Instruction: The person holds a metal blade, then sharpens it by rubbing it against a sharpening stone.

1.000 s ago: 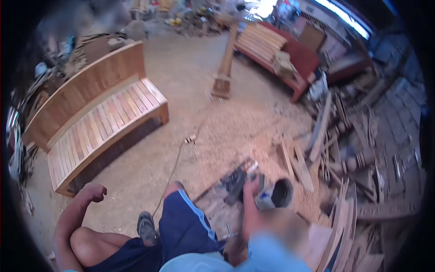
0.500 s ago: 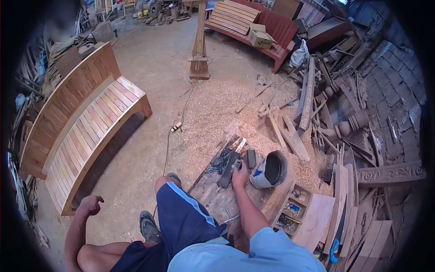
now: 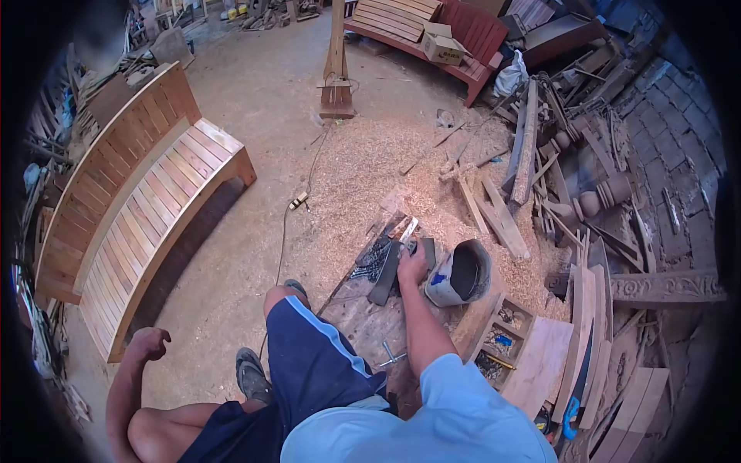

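My left hand (image 3: 150,343) hangs over my bent knee at the lower left, fingers curled in and nothing seen in them. Beside a low wooden board (image 3: 347,312), my right arm reaches forward. My right hand (image 3: 413,265) is closed over a dark flat block (image 3: 387,276); what its fingers pinch is too small to tell. A second dark block (image 3: 429,251) lies just right of the hand. Dark metal bits (image 3: 369,261) lie to the left. To the right stands an open grey bucket (image 3: 461,274) with dark contents. A T-shaped metal tool (image 3: 392,357) lies nearer my body.
A curved slatted bench (image 3: 154,204) stands at left. A cable with a socket (image 3: 299,201) crosses the floor. Wood shavings (image 3: 370,170) surround the board. At right are a compartment tray (image 3: 494,355), a blue-handled saw (image 3: 571,417) and piled timber (image 3: 594,201). A red bench (image 3: 471,46) stands behind.
The view has tilted and steadied. My right hand has moved slightly forward over the dark block, and its fingers now cover the small grey thing seen beneath them. My left hand stays curled.
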A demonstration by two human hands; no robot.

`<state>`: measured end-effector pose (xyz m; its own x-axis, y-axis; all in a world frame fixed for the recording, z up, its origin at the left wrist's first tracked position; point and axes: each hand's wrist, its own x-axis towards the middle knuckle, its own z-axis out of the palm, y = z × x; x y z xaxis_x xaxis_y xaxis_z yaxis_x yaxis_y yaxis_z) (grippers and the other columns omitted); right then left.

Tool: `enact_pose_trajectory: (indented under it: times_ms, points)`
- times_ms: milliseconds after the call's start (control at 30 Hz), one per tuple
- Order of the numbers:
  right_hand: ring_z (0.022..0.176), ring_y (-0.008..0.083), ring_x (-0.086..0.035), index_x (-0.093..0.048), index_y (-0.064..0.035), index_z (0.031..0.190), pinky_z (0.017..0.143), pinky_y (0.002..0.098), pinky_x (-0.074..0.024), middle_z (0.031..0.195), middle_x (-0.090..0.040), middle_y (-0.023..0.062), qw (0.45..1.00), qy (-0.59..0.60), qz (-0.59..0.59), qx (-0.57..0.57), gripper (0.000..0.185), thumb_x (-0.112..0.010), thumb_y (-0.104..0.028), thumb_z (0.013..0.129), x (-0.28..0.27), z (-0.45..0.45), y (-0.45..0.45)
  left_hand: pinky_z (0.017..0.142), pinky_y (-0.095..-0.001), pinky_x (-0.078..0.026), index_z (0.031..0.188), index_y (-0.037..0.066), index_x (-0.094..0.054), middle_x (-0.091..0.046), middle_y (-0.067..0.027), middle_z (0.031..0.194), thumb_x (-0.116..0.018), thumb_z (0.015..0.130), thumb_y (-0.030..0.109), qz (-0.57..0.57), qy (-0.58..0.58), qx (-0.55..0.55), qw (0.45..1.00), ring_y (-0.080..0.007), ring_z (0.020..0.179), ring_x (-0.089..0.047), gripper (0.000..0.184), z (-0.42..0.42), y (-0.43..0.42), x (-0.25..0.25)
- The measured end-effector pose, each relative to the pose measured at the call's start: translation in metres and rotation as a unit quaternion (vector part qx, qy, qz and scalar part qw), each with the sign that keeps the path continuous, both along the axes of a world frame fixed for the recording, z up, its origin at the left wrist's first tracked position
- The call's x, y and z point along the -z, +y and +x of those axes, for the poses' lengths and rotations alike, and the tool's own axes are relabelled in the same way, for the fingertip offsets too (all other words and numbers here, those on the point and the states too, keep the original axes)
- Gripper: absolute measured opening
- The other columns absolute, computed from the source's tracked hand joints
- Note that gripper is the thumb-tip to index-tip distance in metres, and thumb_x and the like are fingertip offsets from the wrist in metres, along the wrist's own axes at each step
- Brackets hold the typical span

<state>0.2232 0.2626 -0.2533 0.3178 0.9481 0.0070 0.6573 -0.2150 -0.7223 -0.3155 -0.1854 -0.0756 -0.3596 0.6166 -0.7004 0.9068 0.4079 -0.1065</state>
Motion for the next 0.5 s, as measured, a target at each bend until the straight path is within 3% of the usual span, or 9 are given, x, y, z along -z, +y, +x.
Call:
enact_pose_trajectory:
  times_ms: [67, 167, 267, 400, 500]
  points:
    - [0.113, 0.0409, -0.066, -0.059, -0.0131, 0.143, 0.098, 0.0472, -0.0509, 0.126, -0.069, 0.0224, 0.999, 0.026, 0.004, -0.023, 0.06, -0.077, -0.026, 0.087, 0.005, 0.001, -0.029, 0.092, -0.0454, -0.056, 0.116, 0.016, -0.076, -0.074, -0.0209, 0.106, -0.054, 0.075, 0.007, -0.004, 0.011, 0.008, 1.0, -0.0373, 0.104, -0.07, 0.047, -0.009, 0.008, -0.01]
    - [0.11, 0.0442, -0.065, -0.057, -0.0139, 0.146, 0.097, 0.0476, -0.0519, 0.124, -0.069, 0.0227, 0.995, 0.055, 0.002, -0.077, 0.06, -0.075, -0.024, 0.09, 0.003, 0.0, -0.041, 0.092, -0.0457, -0.056, 0.116, 0.016, -0.076, -0.074, -0.0206, 0.106, -0.054, 0.075, 0.007, 0.085, -0.016, -0.017, 0.996, -0.0373, 0.104, -0.07, 0.047, -0.004, 0.007, -0.003]
    - [0.11, 0.0432, -0.065, -0.058, -0.014, 0.145, 0.096, 0.0472, -0.0517, 0.122, -0.067, 0.0225, 0.996, -0.081, -0.022, -0.042, 0.06, -0.075, -0.024, 0.089, 0.0, -0.004, -0.013, 0.092, -0.046, -0.056, 0.116, 0.015, -0.075, -0.074, -0.0205, 0.105, -0.054, 0.075, 0.007, 0.024, -0.01, -0.005, 1.0, -0.0374, 0.103, -0.07, 0.047, -0.003, 0.006, 0.002]
    - [0.104, 0.0442, -0.064, -0.059, -0.0151, 0.146, 0.096, 0.0502, -0.0498, 0.108, -0.067, 0.0257, 0.994, -0.064, 0.068, -0.058, 0.064, -0.077, -0.034, 0.087, 0.015, -0.001, -0.041, 0.092, -0.0463, -0.056, 0.115, 0.015, -0.075, -0.074, -0.0203, 0.105, -0.053, 0.075, 0.007, 0.037, -0.003, -0.008, 0.999, -0.0375, 0.103, -0.07, 0.046, -0.002, 0.01, -0.008]
    - [0.107, 0.043, -0.064, -0.058, -0.0162, 0.147, 0.097, 0.0495, -0.0492, 0.11, -0.066, 0.0259, 0.996, -0.052, 0.036, -0.063, 0.065, -0.077, -0.034, 0.087, 0.001, -0.006, -0.03, 0.091, -0.0464, -0.056, 0.115, 0.015, -0.076, -0.074, -0.0203, 0.104, -0.053, 0.075, 0.007, 0.056, -0.002, -0.017, 0.998, -0.0375, 0.102, -0.07, 0.046, -0.004, 0.019, -0.009]
